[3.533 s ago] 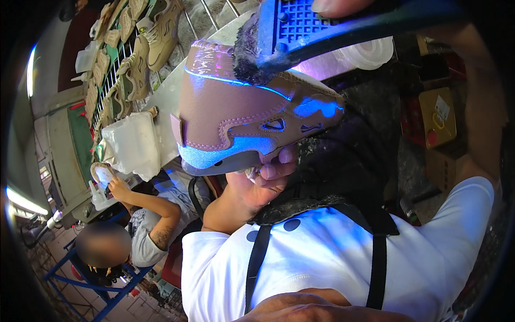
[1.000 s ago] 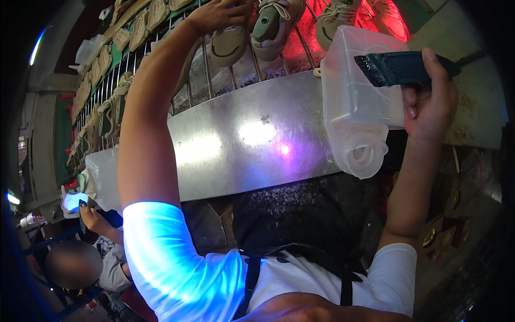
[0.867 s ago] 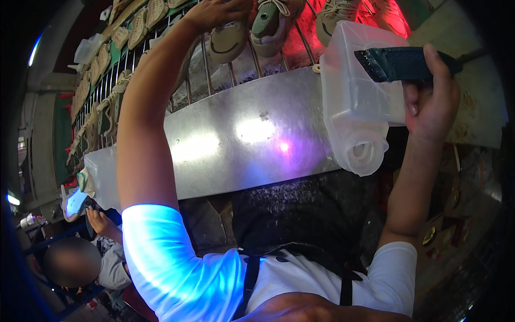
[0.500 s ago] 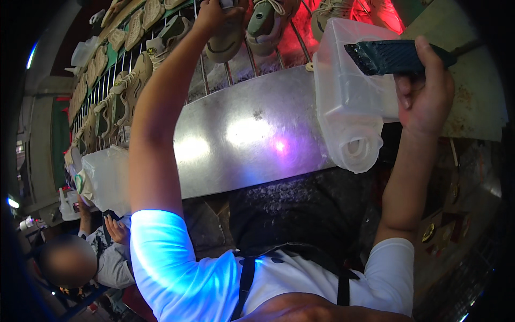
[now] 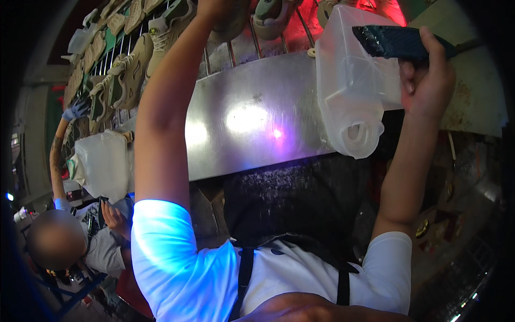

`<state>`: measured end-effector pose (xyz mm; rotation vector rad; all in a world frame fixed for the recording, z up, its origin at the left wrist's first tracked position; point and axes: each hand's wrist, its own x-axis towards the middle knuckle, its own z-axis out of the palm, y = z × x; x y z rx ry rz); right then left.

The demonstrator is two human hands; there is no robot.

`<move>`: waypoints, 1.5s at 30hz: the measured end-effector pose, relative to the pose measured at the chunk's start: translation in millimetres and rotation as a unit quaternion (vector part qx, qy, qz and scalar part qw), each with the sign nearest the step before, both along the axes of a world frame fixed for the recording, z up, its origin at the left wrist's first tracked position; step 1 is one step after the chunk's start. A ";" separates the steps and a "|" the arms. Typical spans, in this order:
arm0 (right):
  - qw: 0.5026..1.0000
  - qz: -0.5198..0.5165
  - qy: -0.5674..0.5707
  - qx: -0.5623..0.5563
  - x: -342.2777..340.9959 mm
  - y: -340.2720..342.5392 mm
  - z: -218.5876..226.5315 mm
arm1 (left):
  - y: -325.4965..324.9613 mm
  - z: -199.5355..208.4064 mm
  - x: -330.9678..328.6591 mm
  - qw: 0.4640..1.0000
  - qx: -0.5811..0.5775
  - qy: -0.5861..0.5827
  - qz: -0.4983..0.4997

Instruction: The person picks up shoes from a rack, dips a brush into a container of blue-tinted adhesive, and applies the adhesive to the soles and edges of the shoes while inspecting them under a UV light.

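In my right hand [image 5: 432, 88] is a dark teal flat brush [image 5: 399, 43], its handle pinched between thumb and fingers. The bristle end points left, above a translucent plastic jug [image 5: 343, 70] lying with its round mouth toward me. My left arm reaches far up to the rack. Only part of my left hand [image 5: 212, 9] shows at the top edge, beside a beige shoe [image 5: 229, 29]; its fingers are out of the picture. Right of it hangs a green and beige shoe [image 5: 271, 21].
A metal ledge [image 5: 241, 145] runs between me and the rods bearing several shoes [image 5: 129, 70] and soles [image 5: 134, 19]. Another plastic jug [image 5: 102, 163] stands at the left. There a co-worker's gloved hand [image 5: 78, 109] touches the rack. Red light glows at upper right.
The view has shifted, so the ledge and shoes sit higher. My left hand has passed mostly beyond the top edge. The co-worker's gloved hand has come up to the rack.
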<state>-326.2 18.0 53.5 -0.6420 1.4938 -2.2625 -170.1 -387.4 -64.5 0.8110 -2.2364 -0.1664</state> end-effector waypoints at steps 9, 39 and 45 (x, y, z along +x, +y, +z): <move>0.999 0.042 0.005 -0.017 -11.4 9.0 -5.8 | 166.5 -1.4 111.6 0.966 0.232 0.103 -0.045; 1.000 0.016 -0.006 -0.017 -0.8 3.9 12.3 | 240.0 -26.2 141.7 0.915 0.370 0.078 -0.143; 0.999 0.023 -0.013 -0.020 -0.2 3.4 13.1 | 236.9 -31.2 140.9 0.896 0.405 0.098 -0.156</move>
